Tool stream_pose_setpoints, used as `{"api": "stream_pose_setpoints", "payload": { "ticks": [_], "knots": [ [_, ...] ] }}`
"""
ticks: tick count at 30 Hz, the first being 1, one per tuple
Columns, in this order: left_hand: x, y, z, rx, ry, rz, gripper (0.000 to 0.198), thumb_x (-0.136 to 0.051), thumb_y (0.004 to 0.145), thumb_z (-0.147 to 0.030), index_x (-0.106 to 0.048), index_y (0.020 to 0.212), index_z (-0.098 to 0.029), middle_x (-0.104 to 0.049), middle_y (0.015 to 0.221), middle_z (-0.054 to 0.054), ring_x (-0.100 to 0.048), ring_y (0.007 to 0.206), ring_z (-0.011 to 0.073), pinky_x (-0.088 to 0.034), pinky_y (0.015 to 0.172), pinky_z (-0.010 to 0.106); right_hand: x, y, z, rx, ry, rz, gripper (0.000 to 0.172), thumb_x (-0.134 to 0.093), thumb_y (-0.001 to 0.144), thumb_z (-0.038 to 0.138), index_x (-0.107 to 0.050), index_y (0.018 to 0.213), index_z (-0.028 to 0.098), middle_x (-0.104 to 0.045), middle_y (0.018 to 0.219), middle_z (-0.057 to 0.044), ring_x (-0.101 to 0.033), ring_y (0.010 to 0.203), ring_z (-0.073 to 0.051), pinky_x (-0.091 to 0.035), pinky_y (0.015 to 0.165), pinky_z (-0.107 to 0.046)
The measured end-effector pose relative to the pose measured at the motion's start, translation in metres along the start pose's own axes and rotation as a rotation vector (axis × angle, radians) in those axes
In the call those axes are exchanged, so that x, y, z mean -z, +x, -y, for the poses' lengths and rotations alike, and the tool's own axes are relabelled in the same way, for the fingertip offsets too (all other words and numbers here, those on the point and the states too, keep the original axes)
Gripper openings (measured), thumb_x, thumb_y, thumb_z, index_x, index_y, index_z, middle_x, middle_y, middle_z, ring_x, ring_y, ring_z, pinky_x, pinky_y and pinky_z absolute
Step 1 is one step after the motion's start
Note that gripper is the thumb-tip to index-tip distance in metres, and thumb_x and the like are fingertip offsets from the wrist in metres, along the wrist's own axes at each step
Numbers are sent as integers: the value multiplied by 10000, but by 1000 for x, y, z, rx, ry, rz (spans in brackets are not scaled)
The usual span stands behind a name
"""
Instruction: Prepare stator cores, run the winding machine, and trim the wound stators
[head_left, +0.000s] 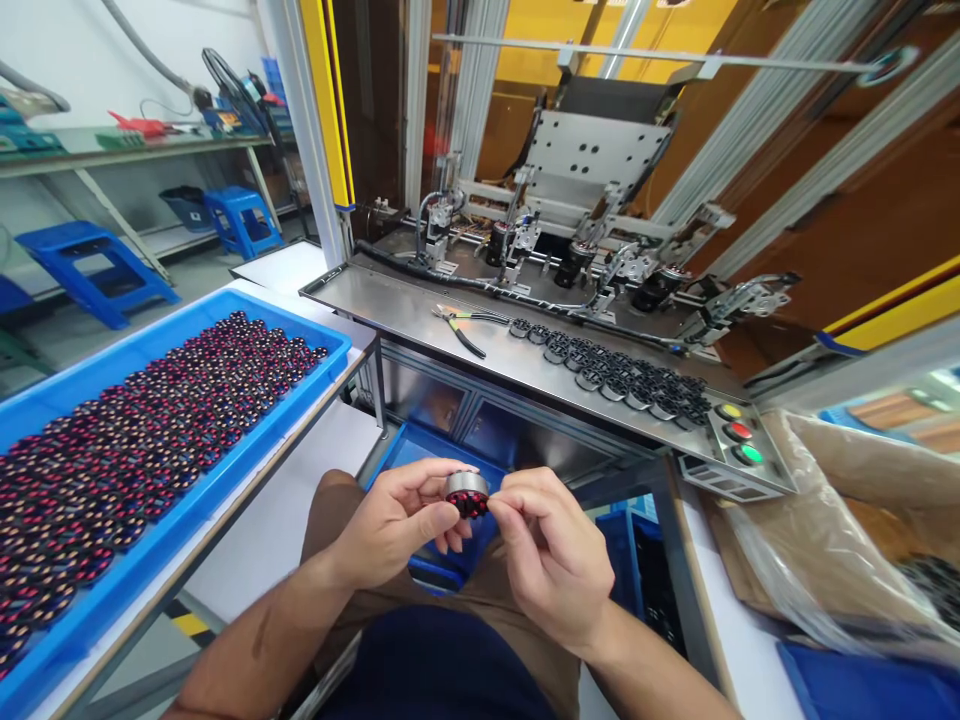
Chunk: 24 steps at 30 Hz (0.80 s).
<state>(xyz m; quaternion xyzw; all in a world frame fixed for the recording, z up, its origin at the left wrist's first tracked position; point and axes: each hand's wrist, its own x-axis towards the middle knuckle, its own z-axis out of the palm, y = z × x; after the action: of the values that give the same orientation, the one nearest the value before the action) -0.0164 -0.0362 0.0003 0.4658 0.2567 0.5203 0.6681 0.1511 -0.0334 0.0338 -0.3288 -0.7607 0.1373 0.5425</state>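
Note:
Over my lap, my left hand (409, 520) grips a small round motor stator (466, 486) between thumb and fingers. It has a silver metal ring on top and black and red parts on its lower face. The fingers of my right hand (555, 550) are closed in a pinch at the stator's right edge. Whether a wire or other small piece lies in that pinch is too small to make out. To the left, a blue tray (300, 385) holds many similar round parts with red and copper colours.
A machine (592, 170) with several clamp stations faces me. On its metal ledge lie pliers (461, 333) and rows of black ring-shaped parts (615, 370). A button box (739, 445) stands right of them, beside a plastic-lined carton (847, 520). Blue stools (97, 265) stand far left.

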Motion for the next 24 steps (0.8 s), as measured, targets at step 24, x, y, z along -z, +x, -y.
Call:
{"api": "stream_pose_setpoints", "payload": {
  "ticks": [24],
  "knots": [
    [-6, -3, 9, -26, -143, 84, 286, -708, 850, -317, -569, 1065, -188, -731, 799, 26, -714, 668, 135, -546, 586, 193, 11, -1, 2, 40, 31, 18, 166, -571, 862, 34, -619, 865, 193, -635, 711, -25, -614, 642, -147, -511, 543, -260]
  ]
}}
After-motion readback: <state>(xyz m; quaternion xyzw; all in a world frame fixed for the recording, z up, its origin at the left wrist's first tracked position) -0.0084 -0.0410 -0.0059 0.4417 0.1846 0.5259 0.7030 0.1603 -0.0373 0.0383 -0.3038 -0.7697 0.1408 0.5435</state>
